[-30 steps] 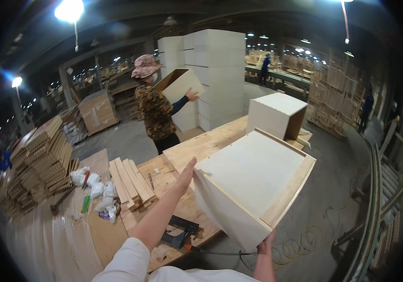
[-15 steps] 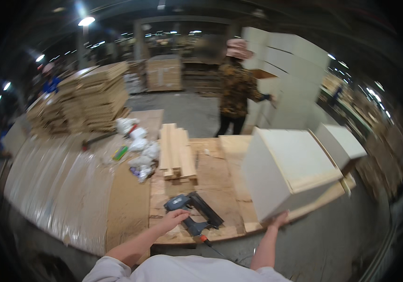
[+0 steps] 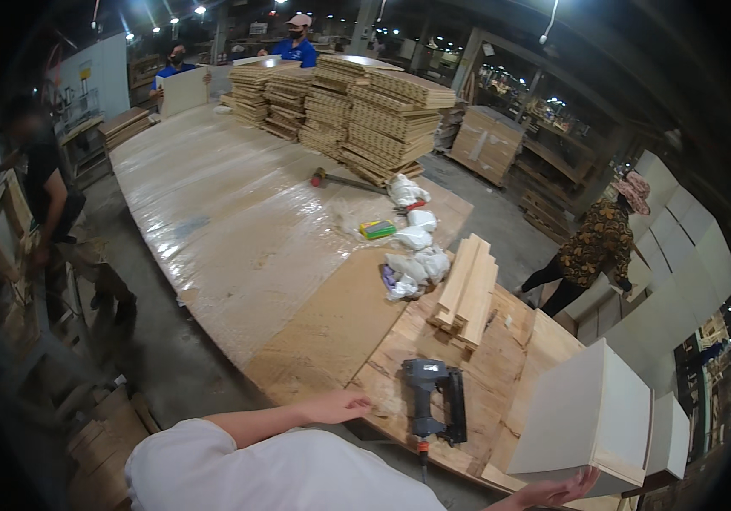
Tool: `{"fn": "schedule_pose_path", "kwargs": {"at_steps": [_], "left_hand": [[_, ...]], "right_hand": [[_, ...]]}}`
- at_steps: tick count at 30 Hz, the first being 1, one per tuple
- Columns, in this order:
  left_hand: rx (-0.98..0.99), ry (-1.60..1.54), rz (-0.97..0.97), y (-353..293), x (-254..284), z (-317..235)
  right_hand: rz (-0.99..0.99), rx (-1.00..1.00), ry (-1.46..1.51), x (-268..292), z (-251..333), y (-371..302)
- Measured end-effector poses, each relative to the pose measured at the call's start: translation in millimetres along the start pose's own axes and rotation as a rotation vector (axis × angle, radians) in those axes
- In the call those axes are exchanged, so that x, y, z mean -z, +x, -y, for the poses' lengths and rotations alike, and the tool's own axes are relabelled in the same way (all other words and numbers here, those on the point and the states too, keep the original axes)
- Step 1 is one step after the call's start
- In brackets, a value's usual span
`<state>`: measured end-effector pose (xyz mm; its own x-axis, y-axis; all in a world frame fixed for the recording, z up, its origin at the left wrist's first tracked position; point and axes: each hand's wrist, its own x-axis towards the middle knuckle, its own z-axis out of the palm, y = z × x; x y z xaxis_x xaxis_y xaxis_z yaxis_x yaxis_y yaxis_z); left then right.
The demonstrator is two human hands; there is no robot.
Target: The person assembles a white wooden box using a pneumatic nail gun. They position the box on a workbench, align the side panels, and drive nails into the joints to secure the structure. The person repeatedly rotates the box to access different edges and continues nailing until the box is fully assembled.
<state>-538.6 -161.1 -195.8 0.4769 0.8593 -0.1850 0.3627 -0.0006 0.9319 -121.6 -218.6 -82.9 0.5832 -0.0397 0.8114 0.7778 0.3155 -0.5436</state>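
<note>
On grainy plywood (image 3: 495, 396) sits a smooth white box (image 3: 561, 417); angular nailer (image 3: 423, 387) nearby.

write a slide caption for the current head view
Right hand at the edge of a white box, empty left hand beside a nail gun on a workbench.

Far box (image 3: 670, 436) partly behind near box (image 3: 566, 409)

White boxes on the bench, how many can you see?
2. The near box is at the right hand; the far box is just beyond it, further right and partly covered by it. More could be hidden behind them.
</note>
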Motion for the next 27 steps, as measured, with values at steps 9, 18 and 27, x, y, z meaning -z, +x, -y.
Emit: {"fn": "schedule_pose_path", "kwargs": {"at_steps": [9, 18, 27], "left_hand": [[-0.250, 0.508, 0.173, -61.7, 61.6, 50.7], [0.335, 0.488, -0.256, -245.7, 141.4, 174.0], [0.912, 0.236, -0.180, -432.2, 101.8, 256.8]], "right_hand": [[1.130, -0.476, 0.010, -119.1, 40.4, -212.7], [1.225, -0.202, -0.932, -128.3, 77.2, -254.3], [1.611, -0.066, -0.984, -129.0, 76.6, -234.5]]}}
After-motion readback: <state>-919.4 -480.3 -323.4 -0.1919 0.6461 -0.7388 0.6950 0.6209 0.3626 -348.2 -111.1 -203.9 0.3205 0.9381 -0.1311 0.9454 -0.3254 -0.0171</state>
